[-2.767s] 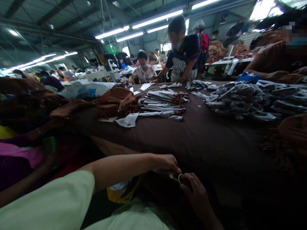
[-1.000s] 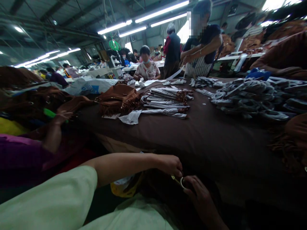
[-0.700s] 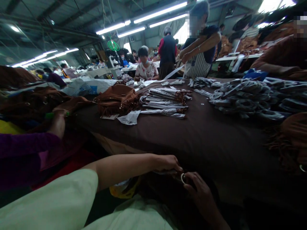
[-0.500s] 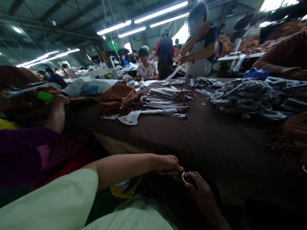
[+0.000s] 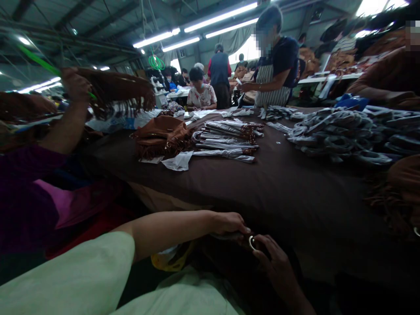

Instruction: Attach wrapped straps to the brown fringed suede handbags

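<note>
My left hand [image 5: 229, 224] comes in from the lower left in a pale green sleeve and closes over a dark brown piece of a bag [image 5: 226, 251], which lies mostly in shadow on my lap. My right hand [image 5: 275, 262] rises from the lower right, its fingers around a small metal ring [image 5: 251, 243] just beside my left fingertips. The two hands nearly meet at the ring. Their fingers hide most of the ring's fastening.
A long table under dark brown cloth [image 5: 262, 192] lies ahead, bearing a fringed tan bag [image 5: 160, 144], silvery wrapped straps [image 5: 226, 140] and a large grey pile [image 5: 337, 135]. A co-worker's raised hand [image 5: 74, 85] at the left holds up brown fringe. Other workers stand around the table.
My hands have stayed almost still at the ring. The co-worker at the left has raised the brown fringe and a green comb higher, and the aproned person behind the table has lowered both arms.
</note>
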### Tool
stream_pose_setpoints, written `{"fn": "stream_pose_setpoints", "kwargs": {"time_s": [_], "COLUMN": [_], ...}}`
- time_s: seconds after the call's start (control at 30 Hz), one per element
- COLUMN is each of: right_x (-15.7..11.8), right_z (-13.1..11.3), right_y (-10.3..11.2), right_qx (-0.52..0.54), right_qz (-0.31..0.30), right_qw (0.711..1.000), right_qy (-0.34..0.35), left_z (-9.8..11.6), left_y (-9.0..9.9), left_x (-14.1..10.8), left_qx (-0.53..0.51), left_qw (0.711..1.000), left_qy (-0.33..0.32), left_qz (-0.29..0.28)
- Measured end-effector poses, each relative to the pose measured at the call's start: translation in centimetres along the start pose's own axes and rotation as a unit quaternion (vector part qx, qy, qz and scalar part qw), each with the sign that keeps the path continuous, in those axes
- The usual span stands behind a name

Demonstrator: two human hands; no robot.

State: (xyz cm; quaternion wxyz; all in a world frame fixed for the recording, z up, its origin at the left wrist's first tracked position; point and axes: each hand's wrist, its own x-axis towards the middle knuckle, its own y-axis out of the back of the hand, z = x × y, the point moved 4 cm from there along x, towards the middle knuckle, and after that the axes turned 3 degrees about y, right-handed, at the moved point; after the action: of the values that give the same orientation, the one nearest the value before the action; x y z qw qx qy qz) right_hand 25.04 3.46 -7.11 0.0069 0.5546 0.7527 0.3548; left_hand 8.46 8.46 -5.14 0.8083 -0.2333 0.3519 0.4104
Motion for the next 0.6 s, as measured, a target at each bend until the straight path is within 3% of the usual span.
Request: {"fn": "stream_pose_setpoints", "kwargs": {"time_s": [0.6], "right_x": [-0.2], "right_z": [0.5], "right_y": [-0.3], "right_qx": [-0.002], "right_qz": [-0.012], "right_qw": [1.0], "right_qy": [-0.015], "left_z": [-0.8], "left_y": [0.3], "left_x": [1.1], "left_qx": [0.046], "left_qw": [0.998], "left_qy": [-0.03], "left_qz": [0.022]}}
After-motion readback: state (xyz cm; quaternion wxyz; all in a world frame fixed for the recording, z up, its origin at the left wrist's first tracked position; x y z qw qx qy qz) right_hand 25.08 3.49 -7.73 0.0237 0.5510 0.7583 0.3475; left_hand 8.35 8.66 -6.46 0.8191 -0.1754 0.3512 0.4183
